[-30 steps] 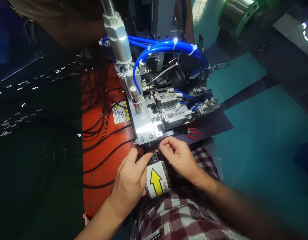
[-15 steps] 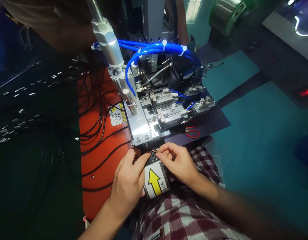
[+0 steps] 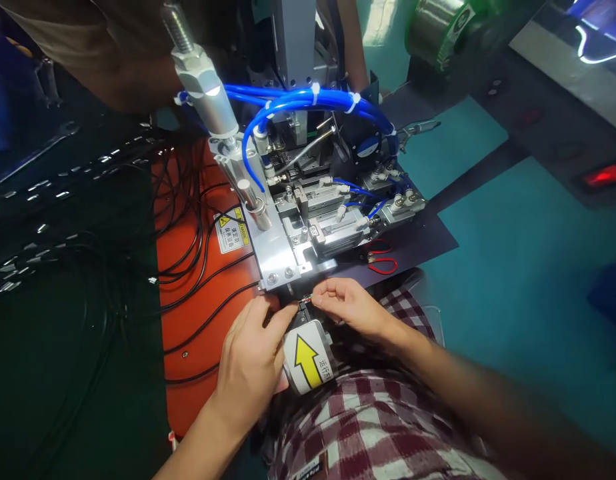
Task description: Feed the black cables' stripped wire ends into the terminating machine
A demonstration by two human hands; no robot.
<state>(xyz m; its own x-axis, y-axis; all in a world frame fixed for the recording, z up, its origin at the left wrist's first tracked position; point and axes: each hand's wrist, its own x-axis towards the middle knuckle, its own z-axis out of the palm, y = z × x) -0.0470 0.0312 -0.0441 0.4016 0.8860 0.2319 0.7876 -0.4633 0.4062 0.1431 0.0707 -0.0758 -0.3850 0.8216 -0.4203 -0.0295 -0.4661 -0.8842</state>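
Small coloured wires show between the fingertips of both hands, at the near edge of a metal machine. My right hand pinches their right end between thumb and forefinger. On the other side, my left hand is closed, its thumb tip at the left end of the wires; what it grips is hidden. Just below the fingertips is a black fixture. A white label with a yellow arrow covers the rounded part nearest my body.
Blue air tubes arch over the machine. Black cables cross the red base plate on the left. Red-handled scissors lie right of the machine. A spool stands at the back right. Another person's arm shows behind.
My right hand has moved slightly up and away from the black fixture, showing more of the wires. The whole view has shifted a little. My left hand keeps much the same pose.
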